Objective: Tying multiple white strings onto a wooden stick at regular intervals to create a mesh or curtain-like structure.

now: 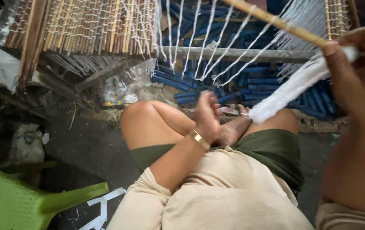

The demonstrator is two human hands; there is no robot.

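Observation:
My right hand [359, 72] is raised close to the camera at the right, gripping a thin bamboo stick [276, 21] together with a thick bundle of white cord [291, 87] that hangs down toward my knees. My left hand [208, 115], with a gold bracelet on the wrist, hovers low between my knees with its fingers curled; whether it pinches a thread is unclear. White strings [216, 47] run from the stick up to a woven mat of bamboo slats [88, 25] on a frame at the top left.
A grey crossbar [233, 54] spans under the strings. Blue rods [250, 81] lie piled beneath the frame. A green plastic seat [16, 200] sits at the bottom left. Clear plastic wrap and debris [118, 89] lie on the dark floor.

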